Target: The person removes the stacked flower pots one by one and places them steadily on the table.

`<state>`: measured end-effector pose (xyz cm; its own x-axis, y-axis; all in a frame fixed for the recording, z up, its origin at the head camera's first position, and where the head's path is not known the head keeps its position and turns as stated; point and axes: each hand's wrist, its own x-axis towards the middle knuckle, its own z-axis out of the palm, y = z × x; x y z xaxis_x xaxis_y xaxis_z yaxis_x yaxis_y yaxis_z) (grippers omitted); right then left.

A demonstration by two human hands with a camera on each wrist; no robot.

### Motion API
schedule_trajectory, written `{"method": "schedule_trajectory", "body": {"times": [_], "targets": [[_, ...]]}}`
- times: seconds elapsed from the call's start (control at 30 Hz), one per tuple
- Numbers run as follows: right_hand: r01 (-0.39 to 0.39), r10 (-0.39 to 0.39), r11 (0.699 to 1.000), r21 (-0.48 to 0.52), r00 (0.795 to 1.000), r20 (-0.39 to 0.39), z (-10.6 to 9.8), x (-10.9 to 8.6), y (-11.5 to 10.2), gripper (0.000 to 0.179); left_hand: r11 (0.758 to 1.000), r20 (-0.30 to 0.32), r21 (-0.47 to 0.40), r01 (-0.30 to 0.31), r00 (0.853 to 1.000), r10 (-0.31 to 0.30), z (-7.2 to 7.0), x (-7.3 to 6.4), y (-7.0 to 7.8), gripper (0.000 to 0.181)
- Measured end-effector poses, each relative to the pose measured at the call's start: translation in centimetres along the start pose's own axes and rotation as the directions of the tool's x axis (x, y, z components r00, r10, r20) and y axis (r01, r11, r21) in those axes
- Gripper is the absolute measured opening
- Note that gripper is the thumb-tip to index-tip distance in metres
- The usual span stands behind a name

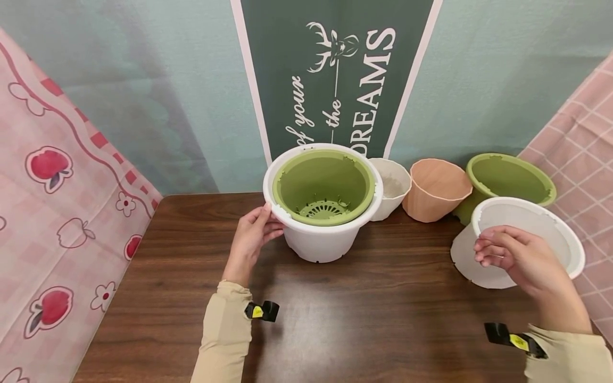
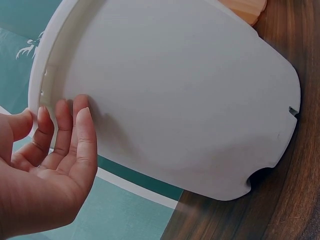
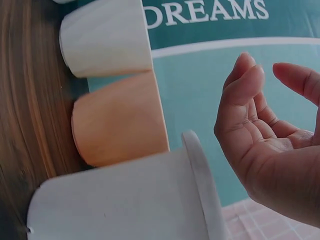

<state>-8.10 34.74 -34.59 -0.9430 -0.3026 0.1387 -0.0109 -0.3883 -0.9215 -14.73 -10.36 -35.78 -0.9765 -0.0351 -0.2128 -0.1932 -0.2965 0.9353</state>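
Note:
A white plastic flowerpot stands on the table with a green pot nested inside it; slots show in the green pot's bottom. My left hand pinches the white pot's rim on its left side. In the left wrist view, the thumb lies at the rim's edge and the curled fingers reach under it. On the right, my right hand hovers over another white pot, fingers loosely bent. The right wrist view shows a gap between thumb and fingertips, with nothing held.
A small faceted white pot and a peach pot stand along the back. Behind the right white pot is a second green pot. Cloth hangs at the back and both sides of the brown wooden table.

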Motion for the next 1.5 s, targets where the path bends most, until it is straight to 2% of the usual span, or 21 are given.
{"method": "schedule_trajectory", "body": {"times": [0.27, 0.53, 0.97, 1.17, 1.5], "targets": [[-0.047, 0.046, 0.997, -0.054, 0.999, -0.012, 1.6, 1.7, 0.8, 0.030, 1.000, 0.006, 0.003, -0.003, 1.000, 0.003, 0.0, 0.1, 0.1, 0.024], [-0.097, 0.093, 0.982, -0.161, 0.995, -0.028, 3.1, 3.0, 1.4, 0.022, 0.999, 0.007, 0.039, -0.002, 1.000, 0.001, 0.0, 0.2, 0.2, 0.023], [-0.132, 0.129, 0.971, -0.201, 0.991, -0.027, 4.2, 4.5, 1.9, 0.022, 0.996, -0.004, 0.088, -0.005, 1.000, 0.006, 0.1, 0.1, 0.7, 0.025], [-0.153, 0.147, 0.962, -0.228, 0.988, -0.042, 5.0, 5.5, 1.8, 0.018, 0.993, -0.021, 0.119, -0.007, 1.000, 0.009, 0.0, 0.2, 0.8, 0.024], [-0.176, 0.162, 0.947, -0.269, 0.984, -0.071, 6.0, 6.7, 1.4, 0.018, 0.992, -0.015, 0.128, -0.007, 1.000, 0.009, -0.1, 0.2, 0.9, 0.025]]}}
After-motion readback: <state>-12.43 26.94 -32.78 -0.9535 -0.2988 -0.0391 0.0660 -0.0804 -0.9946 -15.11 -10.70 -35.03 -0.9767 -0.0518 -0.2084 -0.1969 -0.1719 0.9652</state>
